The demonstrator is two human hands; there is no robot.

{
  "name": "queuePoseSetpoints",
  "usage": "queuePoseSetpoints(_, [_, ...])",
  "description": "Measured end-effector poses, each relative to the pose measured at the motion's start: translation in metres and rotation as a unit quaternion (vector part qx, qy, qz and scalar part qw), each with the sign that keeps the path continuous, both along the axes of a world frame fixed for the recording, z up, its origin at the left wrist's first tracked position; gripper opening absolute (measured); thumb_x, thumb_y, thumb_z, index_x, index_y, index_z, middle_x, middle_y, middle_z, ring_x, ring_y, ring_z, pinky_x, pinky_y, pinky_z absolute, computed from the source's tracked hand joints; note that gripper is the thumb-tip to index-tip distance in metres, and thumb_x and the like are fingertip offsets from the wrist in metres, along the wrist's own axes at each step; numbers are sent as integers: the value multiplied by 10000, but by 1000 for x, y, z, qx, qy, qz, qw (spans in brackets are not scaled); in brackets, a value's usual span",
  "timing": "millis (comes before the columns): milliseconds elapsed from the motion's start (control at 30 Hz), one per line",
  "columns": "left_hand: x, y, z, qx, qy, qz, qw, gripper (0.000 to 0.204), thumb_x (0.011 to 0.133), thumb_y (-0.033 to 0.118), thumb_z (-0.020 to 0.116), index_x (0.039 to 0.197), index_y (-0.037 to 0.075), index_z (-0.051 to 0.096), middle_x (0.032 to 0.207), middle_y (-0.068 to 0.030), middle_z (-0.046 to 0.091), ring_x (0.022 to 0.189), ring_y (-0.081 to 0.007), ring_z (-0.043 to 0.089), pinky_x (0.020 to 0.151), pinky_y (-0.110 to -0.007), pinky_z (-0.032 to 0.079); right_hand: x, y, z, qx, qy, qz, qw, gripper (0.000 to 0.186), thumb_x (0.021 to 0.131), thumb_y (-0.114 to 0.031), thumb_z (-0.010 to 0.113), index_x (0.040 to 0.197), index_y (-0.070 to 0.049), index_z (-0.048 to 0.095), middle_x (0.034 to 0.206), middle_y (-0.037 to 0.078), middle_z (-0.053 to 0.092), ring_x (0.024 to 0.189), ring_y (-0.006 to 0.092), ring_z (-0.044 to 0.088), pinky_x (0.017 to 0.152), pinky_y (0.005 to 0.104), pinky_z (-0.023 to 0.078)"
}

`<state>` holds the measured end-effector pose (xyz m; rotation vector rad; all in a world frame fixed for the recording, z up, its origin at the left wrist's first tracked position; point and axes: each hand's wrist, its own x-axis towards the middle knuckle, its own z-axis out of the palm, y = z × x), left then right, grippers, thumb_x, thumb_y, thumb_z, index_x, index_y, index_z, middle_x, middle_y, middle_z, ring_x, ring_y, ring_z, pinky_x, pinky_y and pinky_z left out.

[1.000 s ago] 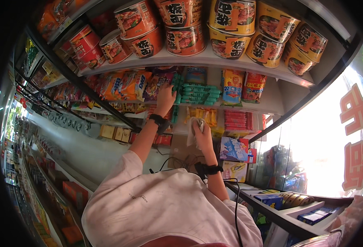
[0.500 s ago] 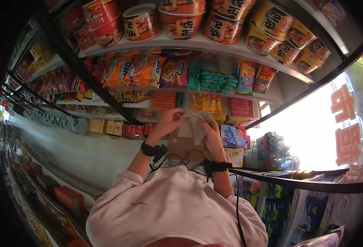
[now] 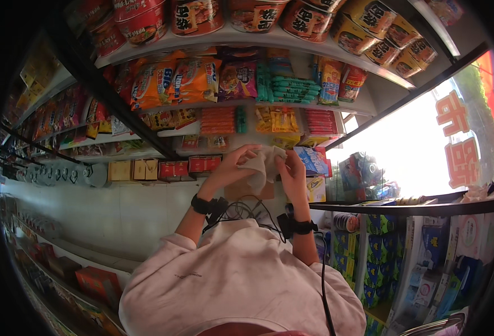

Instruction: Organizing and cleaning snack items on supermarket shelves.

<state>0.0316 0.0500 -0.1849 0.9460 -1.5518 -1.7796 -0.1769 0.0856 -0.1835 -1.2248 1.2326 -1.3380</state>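
Note:
Between my two hands hangs a pale grey-white cloth [image 3: 265,163], loosely crumpled and held up in front of my chest. My left hand [image 3: 233,166] grips its left side, thumb and fingers closed on the fabric. On the other side my right hand [image 3: 293,167] pinches the cloth's right edge. Below and behind it, part of a brown cardboard box [image 3: 252,190] shows. Each wrist wears a black strapped device, and dark cables lie in front of my shirt.
Ahead stands a shelf [image 3: 202,105] with bagged snacks, teal packets [image 3: 294,89] and tubs of instant noodles [image 3: 255,14] above. Red boxes [image 3: 205,163] line a low shelf. At right are a bright window [image 3: 404,145], a black-edged rack [image 3: 409,209] and packaged goods.
My view has shifted, so the shelves sit higher in the picture. The cloth is more bunched up between my hands, and my right fingers have moved onto its upper right edge.

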Motion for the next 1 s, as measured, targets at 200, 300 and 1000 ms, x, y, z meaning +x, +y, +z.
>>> queuePoseSetpoints(200, [-24,-1,16,-36,101,40,993,546,895,60,635,1415,39,467,1264,-82,565,1156,-90,521,869,-243,477,-41,9,5,22,35,-23,999,167,945,-102,612,1065,10,587,926,2,617,860,41,550,741,201,452])
queuePoseSetpoints(300, [-47,3,4,-34,64,16,997,517,884,215,727,1329,37,533,1160,-44,593,1060,-102,583,876,-238,478,-53,14,11,0,24,-27,999,162,948,-113,611,1048,13,589,923,2,615,851,39,542,733,199,446])
queuePoseSetpoints(1000, [-63,-36,-49,122,-129,46,983,233,926,232,687,1035,27,662,921,-56,695,823,-103,656,745,-245,537,-105,22,-73,142,-236,67,959,329,917,-236,670,1132,9,628,1005,29,679,862,94,617,747,261,506])
